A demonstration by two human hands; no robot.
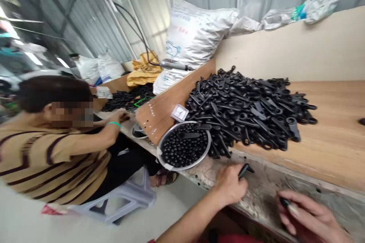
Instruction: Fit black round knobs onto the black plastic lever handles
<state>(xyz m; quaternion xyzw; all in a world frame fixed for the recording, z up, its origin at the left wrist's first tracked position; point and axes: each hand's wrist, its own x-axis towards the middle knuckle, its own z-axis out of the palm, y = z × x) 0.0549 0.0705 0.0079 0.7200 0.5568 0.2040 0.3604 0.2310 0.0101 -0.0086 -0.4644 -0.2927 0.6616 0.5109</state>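
Observation:
Over the front edge of the bench, my left hand [231, 184] is closed around a black ring-ended part [245, 170], whose tip sticks out past the fingers. To its right, my right hand [310, 216] pinches a small black piece [284, 202] between thumb and fingers; its exact shape is mostly covered. A large pile of black ring-ended parts [245, 110] lies beyond both hands. Left of the pile stands a metal bowl [209, 148] full of small round black pieces [182, 150], with a longer black part [189, 135] lying on top.
A wooden divider [159, 110] separates this bench from one where a seated co-worker [57, 148] reaches over another black pile. A corded cylindrical tool [175, 65] rests near white sacks [196, 30]. A plastic stool [125, 197] supports the co-worker.

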